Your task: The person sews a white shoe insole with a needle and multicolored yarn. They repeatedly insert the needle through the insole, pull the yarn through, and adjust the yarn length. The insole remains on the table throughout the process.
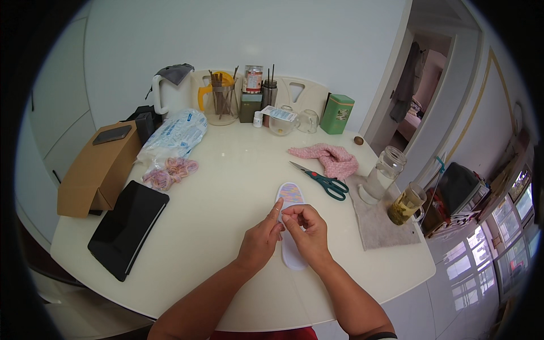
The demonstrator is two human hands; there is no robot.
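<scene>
Before me on the table lies a white shoe insole [294,255], its toe part covered in a multicoloured pattern. Both hands are above its middle and hide much of it. My left hand [260,242] has its index finger stretched toward the insole's toe, the other fingers curled. On my right hand [309,231], thumb and index fingertip meet close to the left fingers. Anything thin between these fingertips is too small to make out. Scissors [327,183] with dark green handles lie partly open beyond the right hand, beside a pink knitted cloth [331,157].
At right, a glass jar [382,174] and a glass mug of tea [407,204] stand on a grey mat [374,233]. Multicoloured yarn [170,173], a black tablet-like case [127,229] and a cardboard box [97,170] lie left. A glass pitcher [222,104] and green tin [338,114] stand behind.
</scene>
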